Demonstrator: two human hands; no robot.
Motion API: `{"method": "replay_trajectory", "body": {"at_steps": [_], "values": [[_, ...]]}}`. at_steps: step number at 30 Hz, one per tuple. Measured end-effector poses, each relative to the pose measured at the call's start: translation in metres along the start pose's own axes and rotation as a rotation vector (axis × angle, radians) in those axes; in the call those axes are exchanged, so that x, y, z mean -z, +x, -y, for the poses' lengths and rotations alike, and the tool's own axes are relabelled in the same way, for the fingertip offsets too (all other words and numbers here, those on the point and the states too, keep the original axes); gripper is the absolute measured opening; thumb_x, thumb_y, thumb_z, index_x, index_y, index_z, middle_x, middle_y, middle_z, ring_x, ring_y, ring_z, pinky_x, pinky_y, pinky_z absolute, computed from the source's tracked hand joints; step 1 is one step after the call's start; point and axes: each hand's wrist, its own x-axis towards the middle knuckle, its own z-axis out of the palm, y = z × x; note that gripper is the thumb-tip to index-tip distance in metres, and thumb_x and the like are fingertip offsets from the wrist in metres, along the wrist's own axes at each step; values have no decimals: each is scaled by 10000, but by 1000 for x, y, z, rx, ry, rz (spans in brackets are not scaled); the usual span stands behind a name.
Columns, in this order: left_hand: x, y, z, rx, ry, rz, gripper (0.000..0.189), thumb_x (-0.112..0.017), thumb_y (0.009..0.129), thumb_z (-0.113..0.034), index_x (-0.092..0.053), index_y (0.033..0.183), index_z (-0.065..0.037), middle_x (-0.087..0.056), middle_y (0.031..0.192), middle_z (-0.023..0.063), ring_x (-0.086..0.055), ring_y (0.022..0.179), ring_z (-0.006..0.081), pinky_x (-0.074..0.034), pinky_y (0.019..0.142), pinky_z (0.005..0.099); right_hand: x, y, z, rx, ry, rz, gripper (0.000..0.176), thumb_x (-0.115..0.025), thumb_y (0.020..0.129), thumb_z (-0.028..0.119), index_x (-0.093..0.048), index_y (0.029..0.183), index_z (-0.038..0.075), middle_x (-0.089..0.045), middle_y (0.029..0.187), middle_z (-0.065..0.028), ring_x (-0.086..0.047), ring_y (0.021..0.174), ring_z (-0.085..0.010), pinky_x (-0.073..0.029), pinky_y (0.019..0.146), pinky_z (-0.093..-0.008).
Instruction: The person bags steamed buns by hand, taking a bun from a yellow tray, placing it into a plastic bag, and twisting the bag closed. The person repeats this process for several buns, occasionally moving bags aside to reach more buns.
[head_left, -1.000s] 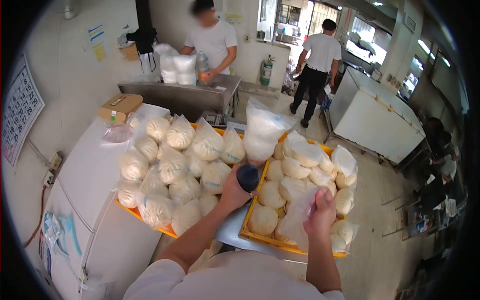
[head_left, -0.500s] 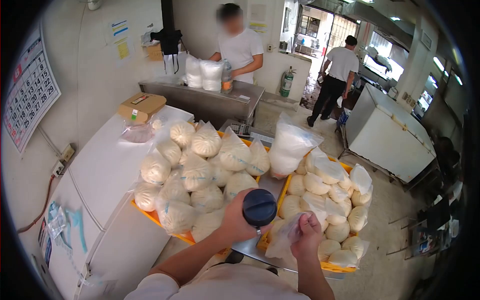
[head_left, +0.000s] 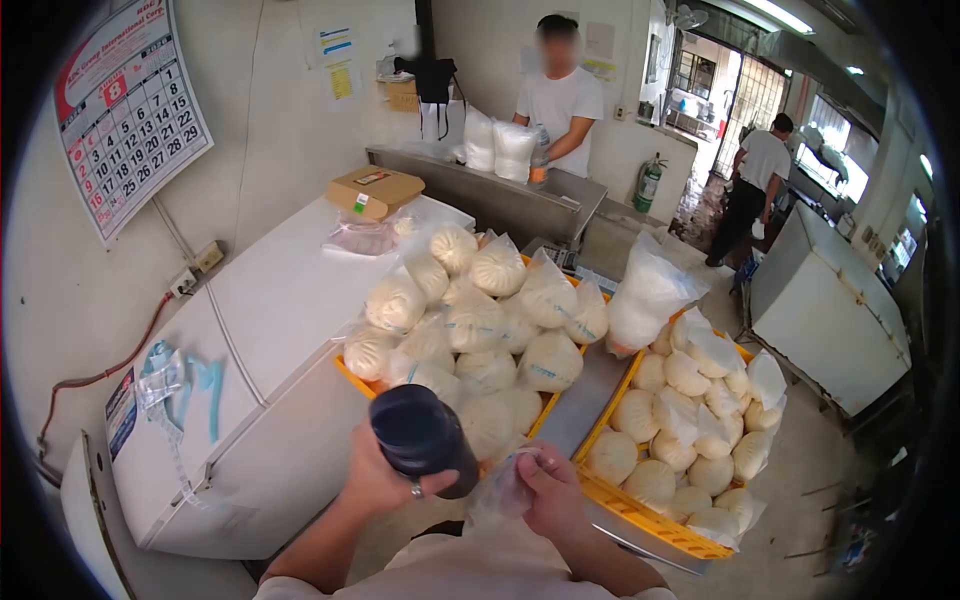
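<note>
Two orange trays (head_left: pixel 640 512) of bagged dough (head_left: pixel 480 320) sit beyond the left hand (head_left: pixel 372 482), wrapped around a dark bottle (head_left: pixel 420 438), and the right hand (head_left: pixel 556 497), pinching a clear bag (head_left: pixel 497 492).

Glossy dark plastic bottle (head_left: pixel 422 437), thin clear plastic bag (head_left: pixel 497 492), matt orange plastic crate (head_left: pixel 645 515), brushed metal counter (head_left: pixel 500 195).

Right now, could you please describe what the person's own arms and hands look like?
Both forearms are bare. The left hand wears a small ring; the right hand shows none. White sleeves show at the bottom edge.
</note>
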Motion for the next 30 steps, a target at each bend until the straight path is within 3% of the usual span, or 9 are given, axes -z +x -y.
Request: {"method": "replay_trajectory", "body": {"at_steps": [6,12,15,18,24,27,30], "values": [[61,-18,17,32,79,-285,747,-928,548,-135,-572,1195,-23,-686,1077,76,-665,983,198,-525,923,350,-23,-7,-45,-74,-71,44,93,-613,1008,151,-612,1027,61,-635,902,-6,-603,824,-100,-510,750,-265],[122,-9,54,7,133,-344,720,-898,561,-112,-573,1198,-30,-675,1062,61,-651,976,185,-523,915,347,-71,21,-97,13,-317,145,100,-581,1025,147,-608,1031,51,-652,920,-23,-586,791,-86,-500,727,-248],[172,3,82,-51,62,-357,705,-895,568,-106,-572,1190,-27,-673,1059,61,-652,969,189,-523,906,344,-117,44,-124,66,-346,101,169,-547,1051,204,-613,1010,54,-622,832,7,-577,781,-88,-462,704,-241],[236,22,109,-83,52,-388,707,-908,579,-72,-569,1198,-37,-690,1043,75,-668,952,194,-525,904,342,-154,87,-181,81,-122,53,160,-548,1050,194,-610,1010,51,-624,835,-4,-581,783,-92,-467,693,-249],[349,66,159,-15,242,-611,649,-895,589,-55,-560,1145,-46,-683,987,86,-669,910,245,-523,867,365,-227,144,-266,-24,-313,70,147,-540,1052,183,-602,1039,50,-622,863,-16,-582,769,-104,-475,670,-264],[390,91,197,17,346,-697,633,-876,615,-78,-560,1164,-56,-678,1004,100,-665,943,279,-505,897,376,-252,153,-291,-6,-171,-3,156,-535,1056,181,-600,1043,40,-621,875,-17,-571,757,-103,-472,656,-265],[420,109,225,22,307,-773,648,-871,620,-91,-560,1187,-56,-673,1023,106,-661,950,283,-504,896,378,-259,161,-302,1,-218,-34,166,-530,1058,180,-596,1044,28,-620,871,-18,-573,758,-107,-477,658,-260]]}}
